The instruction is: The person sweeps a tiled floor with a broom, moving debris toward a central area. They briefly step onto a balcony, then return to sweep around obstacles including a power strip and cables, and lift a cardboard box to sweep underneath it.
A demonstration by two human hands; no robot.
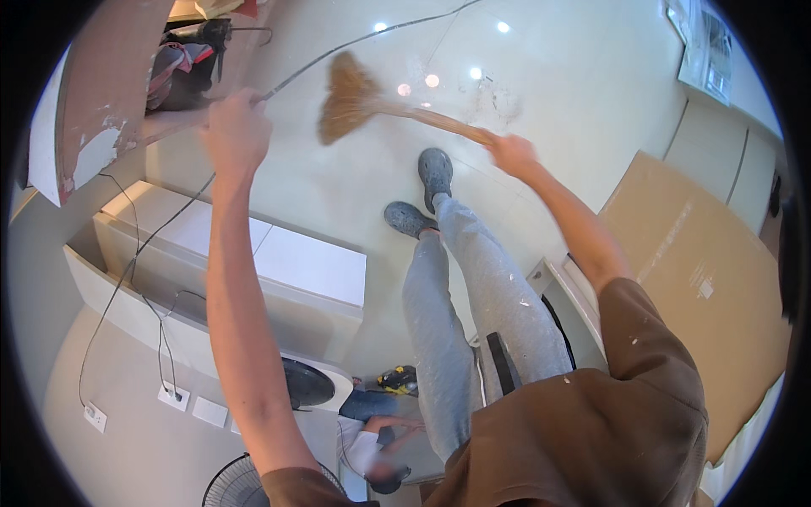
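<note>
My right hand (512,154) grips the handle end of a straw broom (355,101). The broom's fanned bristles point left over the pale tiled floor (380,171), and motion blurs them; whether they touch the floor I cannot tell. My left hand (239,130) is closed around a dark electrical cable (317,60). From that fist the cable runs up and right across the floor; below it, a length (158,231) hangs down toward a wall socket (95,416). Dusty marks (497,104) show on the floor beyond the broom handle.
At left stands a worn cabinet (104,82) holding a caulking gun (212,38) and cloth. Below it is a low white unit (310,266). A large cardboard sheet (697,272) leans at right. Behind me are a standing fan (234,485) and another person (367,443).
</note>
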